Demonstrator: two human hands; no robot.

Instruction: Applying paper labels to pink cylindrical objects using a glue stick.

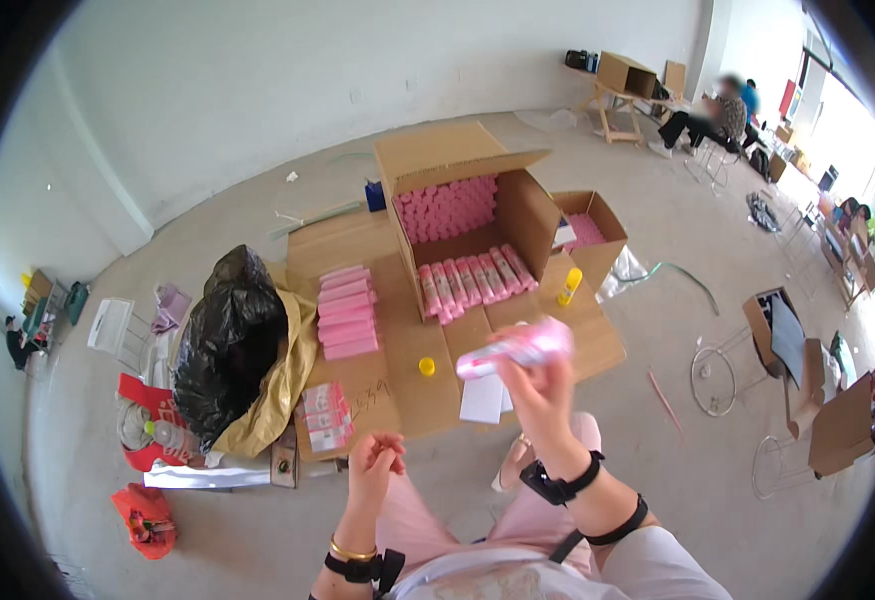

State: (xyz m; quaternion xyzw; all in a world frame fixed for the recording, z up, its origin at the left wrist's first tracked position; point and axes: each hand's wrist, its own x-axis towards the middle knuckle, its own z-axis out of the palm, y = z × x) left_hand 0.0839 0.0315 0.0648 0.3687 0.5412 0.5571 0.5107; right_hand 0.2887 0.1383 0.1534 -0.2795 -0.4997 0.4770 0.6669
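My right hand [543, 395] is closed round a pink printed tube [518, 348], raised above the table's front edge and smeared by motion. Lower and to the left, my left hand [376, 462] has its fingers curled in; anything inside them is hidden. Below the tube lie white paper sheets [481, 400]. A yellow glue stick [570, 287] stands at the table's right, and a round yellow cap [427, 367] sits near the middle. Several printed pink tubes [473, 282] lie side by side at the front of an open carton [533, 205] stacked with more pink tubes [448, 208].
Plain pink rolls [346, 315] and printed labels [324, 415] lie on the table's left. Beside it stands a black plastic bag [230, 340]. A smaller carton [598, 225] is behind right. Stools, boxes and a seated person [723, 115] are farther right.
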